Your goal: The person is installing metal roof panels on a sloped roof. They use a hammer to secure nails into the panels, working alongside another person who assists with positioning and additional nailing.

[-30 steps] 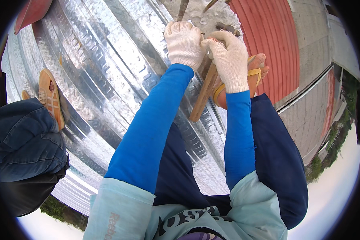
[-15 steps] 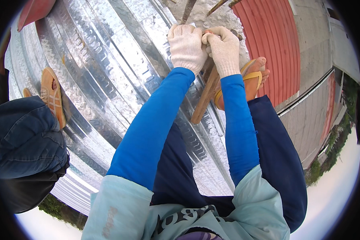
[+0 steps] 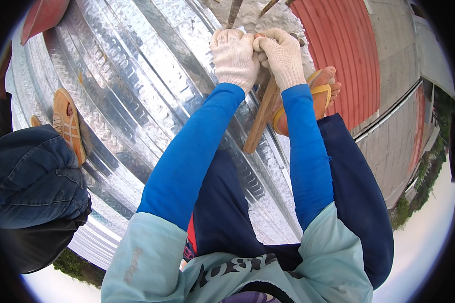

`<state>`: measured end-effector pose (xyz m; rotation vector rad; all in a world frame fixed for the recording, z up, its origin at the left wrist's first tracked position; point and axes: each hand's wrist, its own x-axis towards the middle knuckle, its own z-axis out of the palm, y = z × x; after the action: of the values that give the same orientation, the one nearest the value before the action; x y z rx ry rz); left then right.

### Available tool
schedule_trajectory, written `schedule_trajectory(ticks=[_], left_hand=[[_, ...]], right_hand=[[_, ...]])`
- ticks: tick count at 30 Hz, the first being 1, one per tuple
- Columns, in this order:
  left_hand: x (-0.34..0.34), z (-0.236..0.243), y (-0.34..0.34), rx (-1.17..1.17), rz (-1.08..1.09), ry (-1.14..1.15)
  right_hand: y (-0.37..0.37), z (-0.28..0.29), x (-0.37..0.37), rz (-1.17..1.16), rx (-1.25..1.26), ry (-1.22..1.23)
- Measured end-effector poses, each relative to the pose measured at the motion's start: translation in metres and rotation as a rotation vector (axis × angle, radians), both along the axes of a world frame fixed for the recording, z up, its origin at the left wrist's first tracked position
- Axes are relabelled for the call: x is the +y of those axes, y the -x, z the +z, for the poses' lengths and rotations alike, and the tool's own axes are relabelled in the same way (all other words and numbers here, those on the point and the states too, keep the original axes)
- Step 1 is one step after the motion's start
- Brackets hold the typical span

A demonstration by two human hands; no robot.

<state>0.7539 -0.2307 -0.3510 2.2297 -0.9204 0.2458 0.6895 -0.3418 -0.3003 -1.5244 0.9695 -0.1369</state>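
Observation:
Both my hands wear off-white knitted gloves and are close together at the top centre, beside the edge of the ribbed silver metal sheeting (image 3: 131,76). My left hand (image 3: 233,58) is closed with its knuckles up, and what is in it is hidden. Touching or almost touching it, my right hand (image 3: 283,58) is pinched shut, its thumb and forefinger toward the left hand. Anything between the fingers is too small to make out. Below the right hand a wooden handle (image 3: 260,118) slants down to the left over the sheeting; its upper end is hidden behind the gloves.
Rusty rebar (image 3: 233,12) rises from rough concrete (image 3: 283,17) just beyond my hands. My sandalled foot (image 3: 321,91) is by the right wrist, with red roofing (image 3: 341,55) beyond. At left stands another person in jeans (image 3: 35,177). A red object (image 3: 43,17) sits upper left.
The view has shifted slightly. My hands stay together in nearly the same place and remain closed; the right hand has turned a little.

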Motion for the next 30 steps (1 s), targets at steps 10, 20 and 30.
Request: schedule_trajectory(ticks=[10, 20, 30], left_hand=[[-0.002, -0.002, 0.0, -0.094, 0.016, -0.043], [0.001, -0.006, 0.002, -0.045, 0.027, -0.033], [0.0, -0.007, -0.001, -0.002, 0.068, 0.095]], right_hand=[[-0.002, -0.004, 0.0, 0.009, -0.015, -0.012], [0.002, -0.007, 0.003, 0.023, -0.052, 0.041], [0.011, -0.021, 0.008, 0.004, -0.096, 0.219]])
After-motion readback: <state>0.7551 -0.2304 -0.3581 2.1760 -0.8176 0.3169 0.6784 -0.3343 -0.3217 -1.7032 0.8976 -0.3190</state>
